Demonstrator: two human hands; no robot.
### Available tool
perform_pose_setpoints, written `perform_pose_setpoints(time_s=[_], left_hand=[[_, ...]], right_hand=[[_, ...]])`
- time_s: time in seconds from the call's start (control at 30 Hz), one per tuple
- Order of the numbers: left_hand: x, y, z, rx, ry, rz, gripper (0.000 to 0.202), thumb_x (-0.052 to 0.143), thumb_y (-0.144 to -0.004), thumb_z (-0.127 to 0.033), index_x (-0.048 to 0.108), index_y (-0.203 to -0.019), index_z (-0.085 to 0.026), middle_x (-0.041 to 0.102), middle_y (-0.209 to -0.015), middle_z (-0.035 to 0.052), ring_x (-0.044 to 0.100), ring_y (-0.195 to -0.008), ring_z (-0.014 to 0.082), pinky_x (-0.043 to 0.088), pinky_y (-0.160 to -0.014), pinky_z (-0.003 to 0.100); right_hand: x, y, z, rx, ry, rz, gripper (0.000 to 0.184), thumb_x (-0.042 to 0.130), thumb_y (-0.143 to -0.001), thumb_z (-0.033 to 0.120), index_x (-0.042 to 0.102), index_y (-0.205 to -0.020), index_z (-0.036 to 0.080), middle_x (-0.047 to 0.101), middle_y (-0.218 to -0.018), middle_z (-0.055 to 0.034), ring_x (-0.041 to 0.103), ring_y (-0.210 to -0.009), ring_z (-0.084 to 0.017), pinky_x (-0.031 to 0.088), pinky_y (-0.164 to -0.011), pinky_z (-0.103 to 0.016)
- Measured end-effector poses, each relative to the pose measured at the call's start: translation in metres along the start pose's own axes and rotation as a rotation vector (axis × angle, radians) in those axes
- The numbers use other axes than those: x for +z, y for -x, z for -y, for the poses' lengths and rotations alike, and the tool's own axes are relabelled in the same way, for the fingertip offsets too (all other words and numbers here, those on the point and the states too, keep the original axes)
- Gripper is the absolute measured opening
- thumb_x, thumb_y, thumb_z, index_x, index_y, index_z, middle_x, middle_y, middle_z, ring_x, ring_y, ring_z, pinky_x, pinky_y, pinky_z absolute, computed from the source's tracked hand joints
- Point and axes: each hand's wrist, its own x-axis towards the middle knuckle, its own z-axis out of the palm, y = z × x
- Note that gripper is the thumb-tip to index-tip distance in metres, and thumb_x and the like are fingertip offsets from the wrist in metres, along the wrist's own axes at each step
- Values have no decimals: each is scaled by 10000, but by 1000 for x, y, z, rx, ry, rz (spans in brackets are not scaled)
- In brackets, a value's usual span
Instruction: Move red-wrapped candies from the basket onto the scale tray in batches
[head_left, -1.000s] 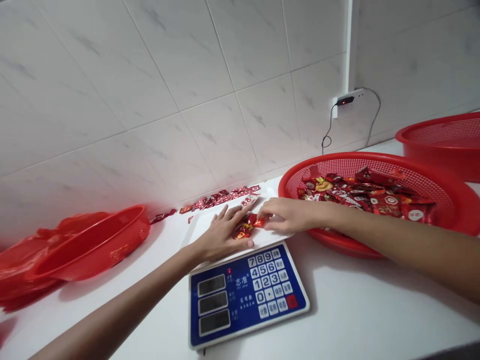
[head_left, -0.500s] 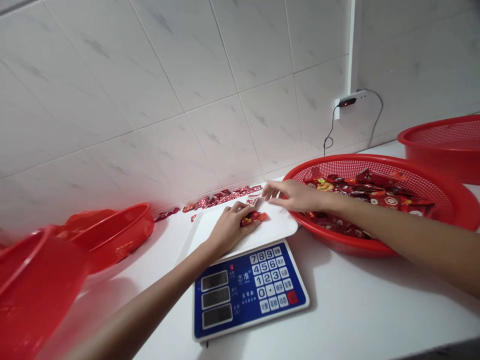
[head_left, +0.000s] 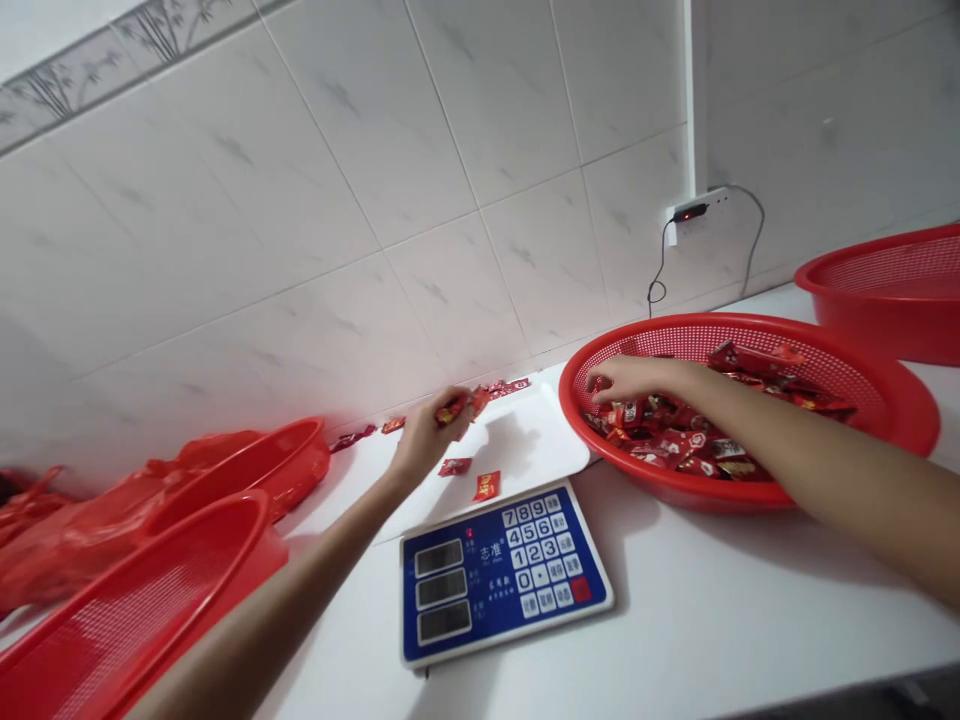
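Red-wrapped candy (head_left: 450, 412) was pinched between the closed fingers of my left hand (head_left: 424, 440), at the far edge of the white board (head_left: 525, 450), where two loose pieces (head_left: 455, 466) lay. My right hand (head_left: 637, 378) curved over the candies (head_left: 645, 440) in the red plastic basket (head_left: 919, 425); any grip could not be determined. The blue scale (head_left: 502, 600) bore the label 志准.

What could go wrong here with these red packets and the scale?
The left hand pinches red wrapped packets above the scale's white tray, so one might drop among the two loose packets there and muddle the count. The row of packets along the wall lies close to the tray's back edge and could get knocked on. The scale's displays look dark, so a weight may not be readable.
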Motion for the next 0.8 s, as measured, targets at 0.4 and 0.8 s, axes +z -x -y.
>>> perform_pose_setpoints(time_s=[0.4, 0.8], left_hand=[[-47, 12, 5, 321, -525, 657, 260, 537, -720, -102, 633, -927, -226, 680, -945, 40, 619, -713, 178, 434, -601, 267], [-31, 27, -9, 197, -620, 623, 188, 495, -819, -112, 630, -910, -206, 662, -888, 58, 568, -737, 191, 323, -577, 280]], right_hand=[[1, 3, -4, 17, -9, 92, 105, 634, -764, 263, 680, -840, 208, 718, -884, -81, 666, -772, -236, 501, -640, -353], [6, 2, -5, 14, -25, 149, 209, 628, -770, 325, 669, -925, 191, 700, -1095, -132, 659, -960, -297, 500, -829, -425]])
